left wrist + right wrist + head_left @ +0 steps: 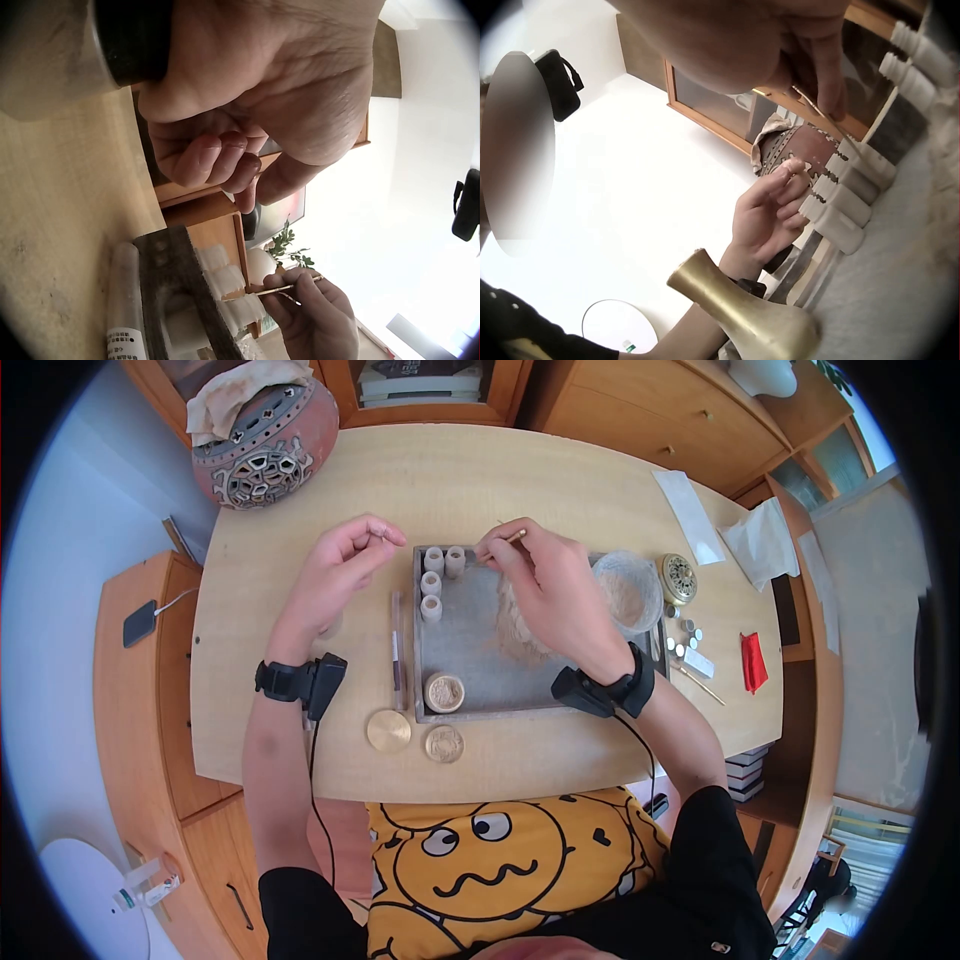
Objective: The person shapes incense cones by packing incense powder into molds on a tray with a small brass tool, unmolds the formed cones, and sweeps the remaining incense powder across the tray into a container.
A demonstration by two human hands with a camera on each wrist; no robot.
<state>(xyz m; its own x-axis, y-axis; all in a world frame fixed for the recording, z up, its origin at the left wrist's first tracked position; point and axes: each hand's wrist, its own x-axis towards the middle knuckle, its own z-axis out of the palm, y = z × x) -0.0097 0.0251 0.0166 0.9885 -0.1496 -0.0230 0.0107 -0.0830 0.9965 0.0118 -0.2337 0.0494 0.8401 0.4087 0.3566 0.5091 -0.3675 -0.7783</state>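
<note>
My right hand [550,585] pinches a thin gold-coloured stick [277,289] above the grey tray [480,709]. In the right wrist view, that stick slants down to the small white bottles [836,225], its lower end overlapping one. The open bottles stand in the tray's far left corner. Left of the tray, my left hand [345,565] is raised in the air, fingers loosely curled and thumb near the index fingertip, with nothing visible held. Pale powder [515,628] lies heaped on the tray, partly hidden by my right hand. A powder-filled jar [444,692] stands at the near left corner.
A clear bowl of powder [628,592] and a pierced brass burner [678,578] are on the right, with small metal-topped vials [688,628] and a red pouch [753,663]. Beside the tray's left edge lies a labelled tube [398,650]; a gold lid [388,730] lies nearer. A clay pot [265,450] stands back left.
</note>
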